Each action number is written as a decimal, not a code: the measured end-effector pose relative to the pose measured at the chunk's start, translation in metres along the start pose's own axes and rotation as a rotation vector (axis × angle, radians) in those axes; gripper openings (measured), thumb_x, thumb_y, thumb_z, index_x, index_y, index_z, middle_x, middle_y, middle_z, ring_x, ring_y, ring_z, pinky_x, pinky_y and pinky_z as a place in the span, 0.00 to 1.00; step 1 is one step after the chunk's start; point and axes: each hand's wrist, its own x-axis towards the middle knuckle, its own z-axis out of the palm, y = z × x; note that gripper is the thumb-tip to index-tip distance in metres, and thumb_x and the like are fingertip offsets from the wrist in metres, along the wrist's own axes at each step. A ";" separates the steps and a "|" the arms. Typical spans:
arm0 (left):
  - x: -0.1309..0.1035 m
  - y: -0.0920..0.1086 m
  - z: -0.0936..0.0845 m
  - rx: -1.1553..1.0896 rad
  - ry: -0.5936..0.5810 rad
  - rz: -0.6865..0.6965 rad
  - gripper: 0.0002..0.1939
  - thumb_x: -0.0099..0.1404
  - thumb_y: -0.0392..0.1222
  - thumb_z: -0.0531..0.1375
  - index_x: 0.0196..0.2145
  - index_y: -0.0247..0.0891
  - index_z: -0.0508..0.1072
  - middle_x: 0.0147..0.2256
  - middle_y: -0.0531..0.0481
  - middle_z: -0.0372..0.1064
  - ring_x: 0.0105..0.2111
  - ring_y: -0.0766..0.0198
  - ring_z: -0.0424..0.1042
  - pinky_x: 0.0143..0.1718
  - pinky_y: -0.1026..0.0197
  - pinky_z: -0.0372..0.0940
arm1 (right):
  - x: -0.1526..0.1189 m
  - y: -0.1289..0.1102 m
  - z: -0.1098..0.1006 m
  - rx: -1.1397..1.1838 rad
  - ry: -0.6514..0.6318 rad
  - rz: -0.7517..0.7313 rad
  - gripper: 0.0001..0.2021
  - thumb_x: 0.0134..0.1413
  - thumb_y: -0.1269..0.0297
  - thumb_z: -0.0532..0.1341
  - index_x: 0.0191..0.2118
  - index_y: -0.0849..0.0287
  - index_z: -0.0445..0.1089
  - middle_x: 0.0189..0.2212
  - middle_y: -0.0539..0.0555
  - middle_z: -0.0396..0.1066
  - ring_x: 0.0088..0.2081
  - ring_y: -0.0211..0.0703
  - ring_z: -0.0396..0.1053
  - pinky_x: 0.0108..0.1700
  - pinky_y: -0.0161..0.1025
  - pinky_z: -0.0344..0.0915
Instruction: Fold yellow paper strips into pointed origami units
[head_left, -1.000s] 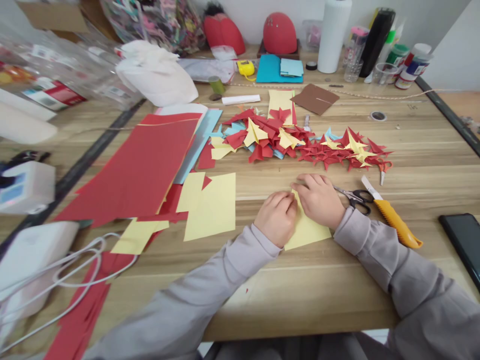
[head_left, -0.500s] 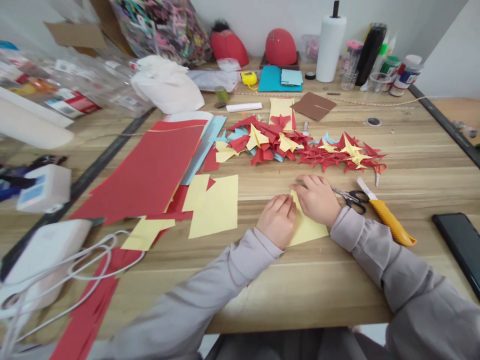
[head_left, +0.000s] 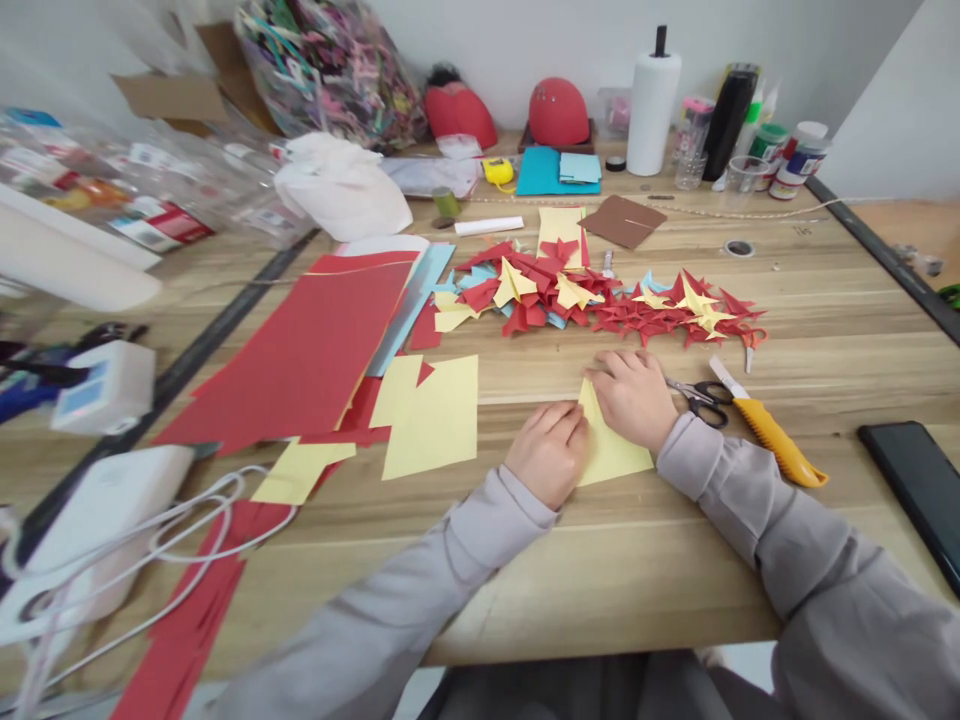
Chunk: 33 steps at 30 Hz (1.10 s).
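The table (head_left: 637, 580) carried everything; its near edge ran just in front of the person's body, and a strip of wood lay between it and the forearms. Large red sheets (head_left: 300, 350) spread over the left part, well apart from the hands. A long heap of folded paper pieces (head_left: 547, 310) stretched across the middle, limiting forward reach. Loose yellow sheets (head_left: 435, 420) lay to the left of the working spot, leaving a band of wood for the left elbow to swing over. A dark phone (head_left: 911, 490) sat far to the right, beyond the right sleeve.

The left hand (head_left: 549, 455) and right hand (head_left: 637, 400) met over one yellow sheet (head_left: 611, 455), flat on the table, its upper tip under their fingertips. Both had bent fingers on the paper; whether they pinched it or only pressed, I could not tell. The step looked like lining up or creasing a fold near that tip, and the next move seemed to call for one hand steadying the sheet while the other ran along the crease.

A yellow-handled knife (head_left: 780, 440) lay near the right cuff, crowding any outward sweep. Black scissors (head_left: 690, 389) rested just beside the right hand, and small orange scissors (head_left: 752, 345) lay farther off, by the heap's right end.
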 end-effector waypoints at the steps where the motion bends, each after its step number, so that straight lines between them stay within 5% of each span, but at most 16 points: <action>1: 0.000 0.000 -0.001 0.001 -0.006 0.003 0.13 0.61 0.30 0.49 0.35 0.28 0.74 0.37 0.36 0.72 0.42 0.54 0.67 0.43 0.51 0.65 | 0.000 0.000 0.000 -0.007 -0.005 0.007 0.16 0.58 0.69 0.49 0.49 0.58 0.68 0.47 0.61 0.65 0.49 0.50 0.57 0.51 0.50 0.45; 17: -0.031 0.027 -0.031 0.036 -0.003 -0.014 0.11 0.58 0.29 0.52 0.32 0.28 0.74 0.35 0.37 0.73 0.39 0.55 0.68 0.41 0.53 0.65 | -0.001 0.001 0.003 0.020 -0.004 0.016 0.16 0.58 0.68 0.49 0.49 0.57 0.67 0.49 0.60 0.64 0.49 0.50 0.56 0.50 0.48 0.48; 25: -0.026 0.014 -0.042 -0.125 -0.043 -0.020 0.08 0.59 0.33 0.54 0.28 0.33 0.74 0.27 0.44 0.72 0.33 0.59 0.69 0.34 0.56 0.67 | -0.001 0.002 0.004 0.037 0.004 0.021 0.16 0.58 0.68 0.49 0.49 0.57 0.67 0.49 0.59 0.64 0.50 0.50 0.55 0.49 0.48 0.48; 33: 0.013 -0.028 -0.003 -0.084 0.002 0.013 0.11 0.60 0.34 0.53 0.34 0.33 0.75 0.37 0.43 0.73 0.41 0.56 0.69 0.42 0.52 0.67 | -0.001 0.002 0.005 0.051 0.003 0.020 0.15 0.58 0.68 0.49 0.48 0.56 0.67 0.49 0.59 0.64 0.50 0.50 0.55 0.49 0.48 0.48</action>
